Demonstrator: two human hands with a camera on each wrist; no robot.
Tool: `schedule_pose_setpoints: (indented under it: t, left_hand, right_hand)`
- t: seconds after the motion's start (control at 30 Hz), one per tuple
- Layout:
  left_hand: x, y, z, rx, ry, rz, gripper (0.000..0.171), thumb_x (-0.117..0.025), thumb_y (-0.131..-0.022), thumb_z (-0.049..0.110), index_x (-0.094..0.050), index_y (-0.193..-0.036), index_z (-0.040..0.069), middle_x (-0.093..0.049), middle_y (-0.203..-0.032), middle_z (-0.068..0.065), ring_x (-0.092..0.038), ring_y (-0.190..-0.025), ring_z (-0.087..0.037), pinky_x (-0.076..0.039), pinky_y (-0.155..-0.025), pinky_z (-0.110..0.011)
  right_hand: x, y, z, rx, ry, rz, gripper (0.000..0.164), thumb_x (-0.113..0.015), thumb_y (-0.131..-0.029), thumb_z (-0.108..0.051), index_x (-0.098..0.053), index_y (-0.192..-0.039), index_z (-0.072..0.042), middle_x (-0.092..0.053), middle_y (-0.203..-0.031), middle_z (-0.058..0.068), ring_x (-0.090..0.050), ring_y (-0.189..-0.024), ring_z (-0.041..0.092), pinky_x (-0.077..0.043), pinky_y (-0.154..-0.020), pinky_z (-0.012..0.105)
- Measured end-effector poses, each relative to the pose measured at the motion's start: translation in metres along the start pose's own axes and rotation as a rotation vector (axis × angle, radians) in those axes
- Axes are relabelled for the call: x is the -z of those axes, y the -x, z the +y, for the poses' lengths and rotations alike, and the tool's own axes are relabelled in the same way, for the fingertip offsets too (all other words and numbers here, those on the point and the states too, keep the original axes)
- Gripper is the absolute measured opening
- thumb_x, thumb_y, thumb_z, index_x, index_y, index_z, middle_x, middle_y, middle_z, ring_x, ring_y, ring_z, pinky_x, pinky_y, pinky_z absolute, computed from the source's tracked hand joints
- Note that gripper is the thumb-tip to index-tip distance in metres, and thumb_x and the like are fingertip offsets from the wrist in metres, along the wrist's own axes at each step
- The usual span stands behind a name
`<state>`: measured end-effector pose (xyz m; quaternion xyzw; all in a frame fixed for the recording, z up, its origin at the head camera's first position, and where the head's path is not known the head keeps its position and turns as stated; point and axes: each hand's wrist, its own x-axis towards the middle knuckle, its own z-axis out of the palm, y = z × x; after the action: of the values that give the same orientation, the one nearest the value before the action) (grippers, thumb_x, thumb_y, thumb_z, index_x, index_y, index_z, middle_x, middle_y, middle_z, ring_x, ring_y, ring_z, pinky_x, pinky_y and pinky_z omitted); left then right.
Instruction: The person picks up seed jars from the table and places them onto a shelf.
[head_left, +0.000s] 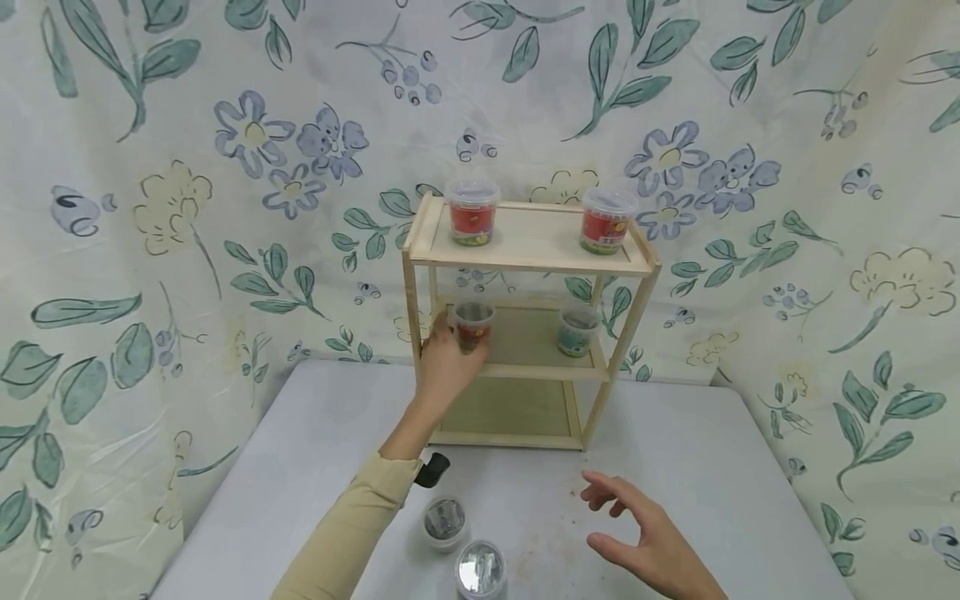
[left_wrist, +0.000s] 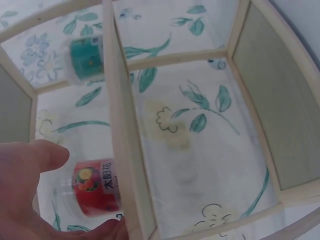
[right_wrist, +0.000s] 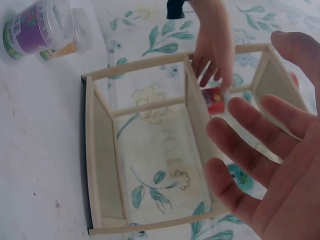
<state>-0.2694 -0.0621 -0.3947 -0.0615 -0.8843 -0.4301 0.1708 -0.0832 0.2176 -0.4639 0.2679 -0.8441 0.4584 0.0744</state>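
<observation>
My left hand [head_left: 448, 360] reaches into the middle shelf of a small wooden rack [head_left: 525, 372], around a clear plastic cup with a red label [head_left: 472, 332]. In the left wrist view the red-labelled cup [left_wrist: 96, 187] stands on the shelf board, with a gap between it and the thumb. The other fingers lie close to its far side, partly cut off by the board. On the same shelf, to the right, sits a teal-labelled cup [head_left: 577, 332]. My right hand [head_left: 645, 533] hovers over the table in front of the rack, fingers spread and holding nothing.
Two red-labelled lidded cups, one left [head_left: 472, 221] and one right [head_left: 604, 225], stand on the top shelf. Near me on the white table [head_left: 315, 433] are two more cups, one purple-labelled [right_wrist: 32, 27], the other orange-labelled [right_wrist: 65, 50]. Flowered cloth [head_left: 187, 250] hangs behind.
</observation>
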Motion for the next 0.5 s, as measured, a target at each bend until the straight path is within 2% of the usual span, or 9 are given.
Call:
schedule_pose_setpoints:
  t: [0.23, 0.37, 0.5]
  left_hand:
    - [0.016, 0.020, 0.003, 0.010, 0.058, -0.084, 0.070, -0.065, -0.091, 0.030, -0.034, -0.145, -0.002, -0.053, -0.135, -0.024, -0.055, -0.120, -0.041, -0.047, -0.097, -0.053]
    - [0.024, 0.034, 0.006, -0.030, 0.072, -0.109, 0.063, -0.063, -0.093, 0.032, -0.039, -0.145, 0.003, -0.052, -0.137, -0.016, -0.055, -0.116, -0.034, -0.048, -0.093, -0.049]
    - [0.031, 0.050, 0.006, -0.105, 0.076, -0.119, 0.052, -0.062, -0.096, 0.029, -0.047, -0.141, 0.007, -0.054, -0.135, -0.011, -0.053, -0.115, -0.027, -0.048, -0.090, -0.047]
  right_hand:
    - [0.006, -0.002, 0.001, 0.046, 0.004, 0.052, 0.062, -0.075, -0.086, -0.007, -0.049, -0.143, -0.014, -0.063, -0.113, -0.007, -0.059, -0.096, 0.012, -0.049, -0.077, 0.027]
    - [0.007, -0.003, 0.003, 0.019, 0.010, 0.079, 0.062, -0.075, -0.086, -0.008, -0.050, -0.142, -0.016, -0.064, -0.113, -0.008, -0.060, -0.097, 0.011, -0.049, -0.077, 0.026]
    - [0.005, -0.003, 0.003, -0.017, 0.010, 0.097, 0.061, -0.075, -0.086, -0.009, -0.051, -0.141, -0.019, -0.064, -0.112, -0.009, -0.060, -0.097, 0.012, -0.049, -0.077, 0.026]
